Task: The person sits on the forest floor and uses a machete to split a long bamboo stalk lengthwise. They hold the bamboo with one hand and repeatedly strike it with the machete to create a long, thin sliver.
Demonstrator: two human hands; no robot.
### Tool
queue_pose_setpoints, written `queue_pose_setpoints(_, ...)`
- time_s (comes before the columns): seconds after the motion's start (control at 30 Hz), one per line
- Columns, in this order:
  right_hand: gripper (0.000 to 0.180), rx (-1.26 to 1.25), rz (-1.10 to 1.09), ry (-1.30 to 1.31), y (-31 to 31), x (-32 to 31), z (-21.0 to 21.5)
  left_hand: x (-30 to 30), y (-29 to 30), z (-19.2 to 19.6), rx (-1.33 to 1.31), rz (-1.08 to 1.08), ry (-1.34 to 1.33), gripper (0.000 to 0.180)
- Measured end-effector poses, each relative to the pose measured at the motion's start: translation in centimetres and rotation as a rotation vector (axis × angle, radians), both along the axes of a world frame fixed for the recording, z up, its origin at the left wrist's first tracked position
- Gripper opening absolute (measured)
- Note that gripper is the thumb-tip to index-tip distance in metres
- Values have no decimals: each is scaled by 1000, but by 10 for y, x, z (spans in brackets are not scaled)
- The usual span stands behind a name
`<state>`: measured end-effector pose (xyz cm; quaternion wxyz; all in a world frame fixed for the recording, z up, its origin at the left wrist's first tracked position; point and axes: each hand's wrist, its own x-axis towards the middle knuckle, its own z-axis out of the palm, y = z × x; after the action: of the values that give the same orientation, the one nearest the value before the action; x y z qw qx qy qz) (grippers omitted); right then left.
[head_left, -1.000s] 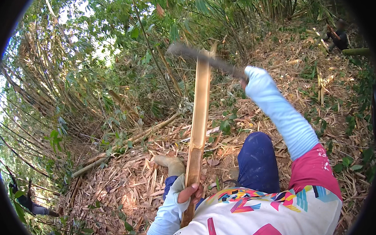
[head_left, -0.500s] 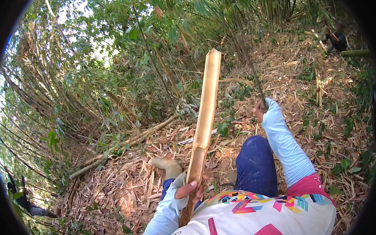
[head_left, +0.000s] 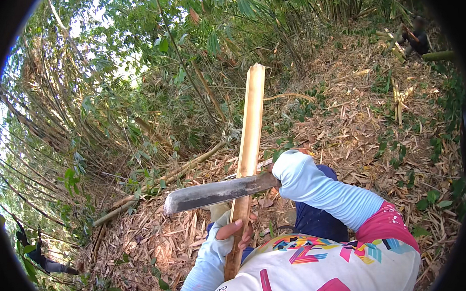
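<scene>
A long split piece of bamboo [head_left: 251,129] stands tilted upright in front of me, its pale hollow side showing. Low on it, my left hand [head_left: 235,231] is closed around its edges, thumb across the front. My right hand [head_left: 282,167], mostly hidden behind its light blue sleeve, grips a machete [head_left: 214,193]. The broad dark blade points left and crosses in front of the bamboo, just above my left hand. Whether the blade touches the bamboo I cannot tell. The machete's handle is hidden by the hand and sleeve.
Dry leaves and bamboo chips [head_left: 144,246] cover the ground around my legs. A bamboo pole [head_left: 112,211] lies to the left, with dense bamboo stems behind. One person [head_left: 416,39] sits at the far right near cut bamboo; another person [head_left: 39,255] is at the lower left edge.
My right hand has come down and inward from a raised position, swinging the machete from upright to nearly level across the bamboo. My left hand keeps its hold; the bamboo leans slightly less.
</scene>
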<state>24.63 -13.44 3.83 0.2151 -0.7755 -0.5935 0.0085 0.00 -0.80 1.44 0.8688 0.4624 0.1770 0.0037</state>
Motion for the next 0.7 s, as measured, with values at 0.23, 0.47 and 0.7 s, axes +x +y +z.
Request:
queue_pose_setpoints(0.23, 11, -71, 19, -91, 1, 0, 10, -4, 3, -20, -121, -104, -85, 35)
queue_pose_setpoints(0.47, 20, -412, -39, -101, 16, 20, 50, -14, -5, -17, -127, -92, -92, 29)
queue_pose_setpoints(0.7, 12, 359, -506, 327, -2, 117, 88, -24, -12, -21, -191, -125, -47, 32)
